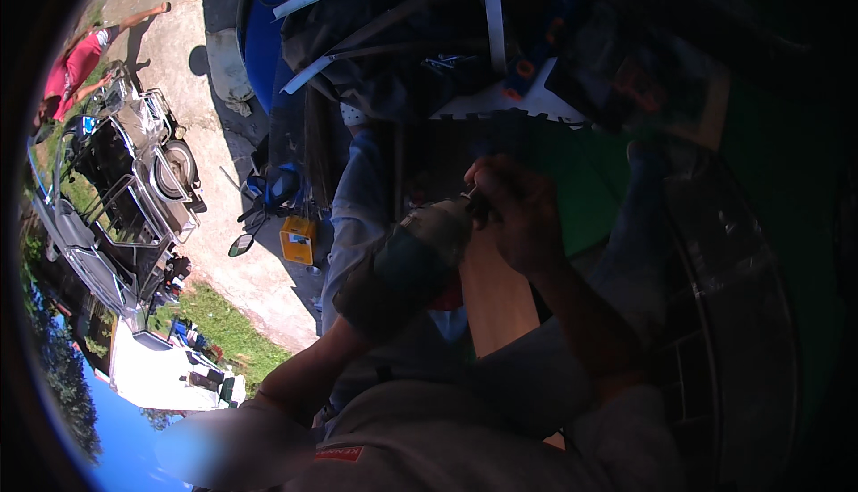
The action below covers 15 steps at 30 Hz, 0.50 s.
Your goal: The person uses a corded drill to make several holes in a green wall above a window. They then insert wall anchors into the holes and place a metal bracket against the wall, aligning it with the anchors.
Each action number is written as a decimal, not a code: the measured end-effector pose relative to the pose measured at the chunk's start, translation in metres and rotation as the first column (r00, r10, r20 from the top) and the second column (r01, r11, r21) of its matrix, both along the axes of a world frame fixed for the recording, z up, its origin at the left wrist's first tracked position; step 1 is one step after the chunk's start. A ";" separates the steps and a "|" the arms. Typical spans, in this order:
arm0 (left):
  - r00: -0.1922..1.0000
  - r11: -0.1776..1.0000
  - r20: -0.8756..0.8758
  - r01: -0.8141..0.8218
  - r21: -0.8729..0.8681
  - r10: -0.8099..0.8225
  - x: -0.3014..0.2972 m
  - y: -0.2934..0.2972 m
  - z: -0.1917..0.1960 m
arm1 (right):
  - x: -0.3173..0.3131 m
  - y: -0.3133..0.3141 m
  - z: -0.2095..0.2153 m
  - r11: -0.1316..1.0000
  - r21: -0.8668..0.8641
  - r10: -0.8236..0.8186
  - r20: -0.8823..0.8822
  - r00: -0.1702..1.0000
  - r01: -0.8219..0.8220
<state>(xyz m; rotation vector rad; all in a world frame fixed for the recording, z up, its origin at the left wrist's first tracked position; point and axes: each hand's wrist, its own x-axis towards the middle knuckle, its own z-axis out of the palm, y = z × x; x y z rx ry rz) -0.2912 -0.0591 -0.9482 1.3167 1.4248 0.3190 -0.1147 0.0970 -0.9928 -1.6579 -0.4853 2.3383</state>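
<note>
My left hand [416,255] reaches in from the lower left, covered by what looks like a dark green work glove with pale fingers. Those fingers seem curled, and deep shade hides what they hold. Bare and bent, my right hand [517,210] meets its tip from the right. Thumb and fingers pinch a small thin metal piece [469,193] there; its exact kind is too dark to tell. Beneath both hands, between my jeans-clad legs, lies a light wooden board [499,304].
A pale metal frame [493,18] stands ahead over dark cloth. To the left are a yellow plastic box [298,246], a blue motorcycle part with a mirror [241,244], and a parked motorcycle with a sidecar [134,179]. A person in red [79,67] is farther off on sunlit concrete.
</note>
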 end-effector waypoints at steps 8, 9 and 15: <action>1.000 0.999 0.010 -0.010 0.049 0.010 -0.002 -0.043 -0.016 | 0.009 0.005 -0.004 0.990 -0.004 0.137 -0.050 0.989 -0.138; 0.998 0.998 -0.020 0.063 -0.029 -0.064 -0.004 -0.047 -0.019 | 0.010 0.005 -0.004 0.992 -0.020 0.120 -0.062 0.991 -0.122; 0.990 0.988 0.029 0.139 -0.068 -0.137 -0.027 -0.060 -0.016 | 0.022 0.012 -0.010 0.957 -0.081 0.246 -0.280 0.928 -0.278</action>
